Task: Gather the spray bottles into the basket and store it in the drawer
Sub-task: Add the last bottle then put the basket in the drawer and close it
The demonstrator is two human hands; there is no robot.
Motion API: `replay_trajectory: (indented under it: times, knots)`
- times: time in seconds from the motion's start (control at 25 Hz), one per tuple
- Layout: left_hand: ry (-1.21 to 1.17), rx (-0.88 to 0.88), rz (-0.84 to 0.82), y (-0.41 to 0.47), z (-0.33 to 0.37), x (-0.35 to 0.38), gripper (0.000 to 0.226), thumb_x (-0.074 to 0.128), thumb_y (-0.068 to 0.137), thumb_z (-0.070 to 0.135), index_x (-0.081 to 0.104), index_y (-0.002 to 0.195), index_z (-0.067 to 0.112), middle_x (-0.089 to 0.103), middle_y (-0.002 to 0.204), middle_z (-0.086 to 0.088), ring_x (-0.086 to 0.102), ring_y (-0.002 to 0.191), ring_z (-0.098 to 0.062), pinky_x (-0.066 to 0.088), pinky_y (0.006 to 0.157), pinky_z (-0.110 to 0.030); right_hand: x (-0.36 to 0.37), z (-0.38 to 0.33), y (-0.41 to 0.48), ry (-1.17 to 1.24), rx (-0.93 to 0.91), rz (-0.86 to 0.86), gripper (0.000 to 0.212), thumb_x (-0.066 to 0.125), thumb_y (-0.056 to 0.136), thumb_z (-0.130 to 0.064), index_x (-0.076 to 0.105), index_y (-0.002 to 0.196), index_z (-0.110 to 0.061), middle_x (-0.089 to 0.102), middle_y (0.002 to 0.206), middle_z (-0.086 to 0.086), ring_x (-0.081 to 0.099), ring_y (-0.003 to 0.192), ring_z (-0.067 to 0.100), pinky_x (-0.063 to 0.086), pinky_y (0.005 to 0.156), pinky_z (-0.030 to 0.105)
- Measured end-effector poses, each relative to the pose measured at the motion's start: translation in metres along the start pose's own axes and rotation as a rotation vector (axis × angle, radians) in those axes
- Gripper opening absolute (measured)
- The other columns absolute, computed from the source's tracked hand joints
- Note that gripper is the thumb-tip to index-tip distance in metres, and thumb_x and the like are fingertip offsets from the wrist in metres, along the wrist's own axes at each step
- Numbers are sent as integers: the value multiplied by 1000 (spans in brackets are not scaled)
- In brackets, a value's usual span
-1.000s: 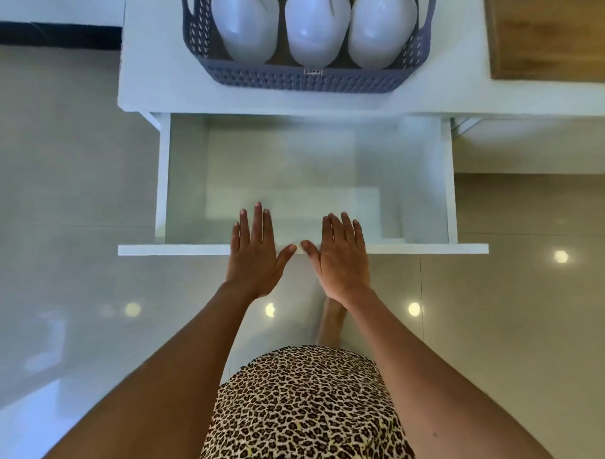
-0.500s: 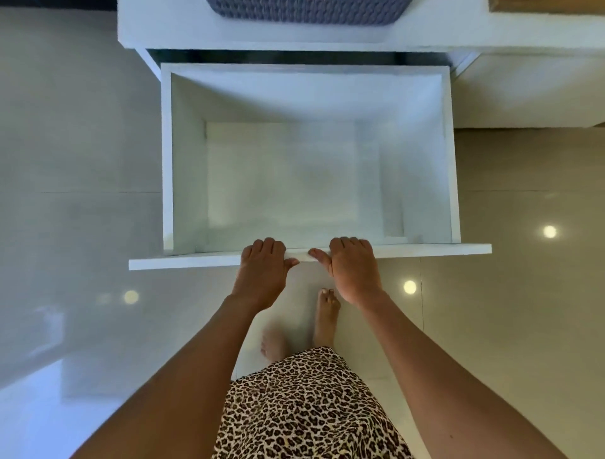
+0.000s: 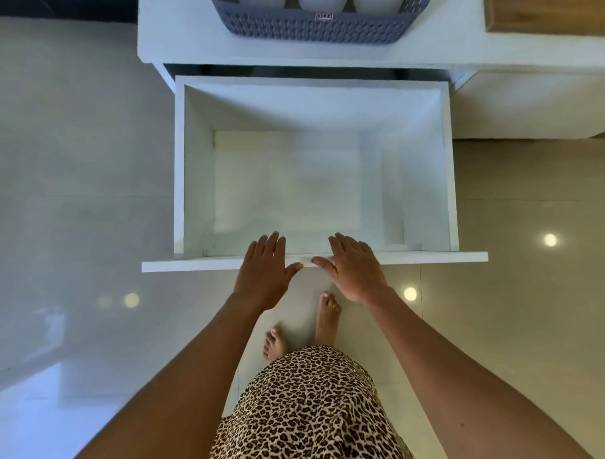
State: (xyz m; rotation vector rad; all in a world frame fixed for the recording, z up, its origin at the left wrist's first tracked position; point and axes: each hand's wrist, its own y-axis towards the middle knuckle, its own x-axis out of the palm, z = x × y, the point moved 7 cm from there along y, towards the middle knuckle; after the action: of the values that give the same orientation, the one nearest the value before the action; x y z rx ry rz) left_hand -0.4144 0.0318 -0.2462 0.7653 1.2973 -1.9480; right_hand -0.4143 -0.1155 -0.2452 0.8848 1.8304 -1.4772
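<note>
The white drawer (image 3: 453, 183) stands pulled far out below the white countertop (image 3: 183, 36), with nothing inside it. On the countertop at the top edge sits the grey woven basket (image 3: 314, 28) holding three white spray bottles (image 3: 322, 3), of which only the bottoms show. My left hand (image 3: 265, 272) and my right hand (image 3: 355, 265) hover flat over the drawer's front panel (image 3: 196, 262), fingers extended and holding nothing.
A wooden board (image 3: 543, 14) lies on the countertop at the top right. Glossy floor tiles surround the drawer. My bare feet (image 3: 327, 314) stand just in front of the drawer, with a leopard-print garment (image 3: 304, 406) below.
The drawer has slid further out toward me. My hands gripped its front edge half a second ago and have now let go, fingers straightened.
</note>
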Motion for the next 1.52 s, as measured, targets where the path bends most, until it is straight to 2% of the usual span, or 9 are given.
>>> replay_trajectory:
  times: [0.2,0.6,0.76,0.88,0.96,1.12,1.24,1.4,1.52]
  knots:
    - [-135,-29,136,28,-8,-67,66,30,93,47,11,143,9,1,157,-9,-4,144,-24,4,117,-37,-68,0,24,80,-38,254,67,30,95,-52,27,143,-6,27,154,13,24,143,25,24,117,41]
    - [-558,-187,802,178,-42,-308,60,31,97,34,7,144,6,10,156,-12,10,143,-22,10,115,-31,-291,104,163,575,101,829,63,42,96,-35,19,144,0,22,154,19,22,143,29,23,117,37]
    - [-666,-403,732,237,-71,-352,48,23,98,35,34,136,8,39,144,-14,36,131,-27,27,107,-32,-342,142,225,553,138,722,57,35,100,-33,16,146,-4,18,156,16,18,144,27,21,118,37]
    - [-938,-502,660,274,-90,-357,48,31,96,39,58,111,3,62,110,-18,57,87,-25,44,80,-34,-351,158,265,647,190,544,49,32,101,-31,25,143,-5,35,149,16,35,136,31,30,111,38]
    - [-1063,-518,673,286,-100,-352,38,38,95,30,62,105,2,64,112,-21,58,72,-20,50,70,-32,-346,164,282,771,244,446,40,35,101,-28,36,134,-6,50,135,17,49,121,31,42,98,38]
    - [-1057,-535,747,286,-110,-350,29,38,91,16,65,82,13,67,107,-18,66,87,-28,55,82,-38,-342,168,291,839,312,494,31,41,99,-17,42,128,-7,53,128,15,51,106,20,37,80,24]
    - [-1070,-532,729,285,-108,-347,35,41,92,18,60,63,21,65,91,-11,61,68,-16,52,65,-27,-340,167,288,859,336,526,28,44,97,-16,46,124,-8,55,126,14,51,101,18,37,80,23]
    - [-1065,-498,682,257,-102,-345,31,37,96,18,59,73,19,62,91,-5,58,59,-6,46,43,-14,-335,158,259,908,344,601,22,46,96,-12,52,116,-5,59,114,10,49,94,13,38,78,23]
    - [-1052,-547,625,237,-97,-325,28,37,96,21,59,79,19,63,94,-2,59,63,-5,49,49,-16,-322,157,242,931,355,631,18,48,94,-7,54,111,-4,56,101,3,50,93,14,39,75,23]
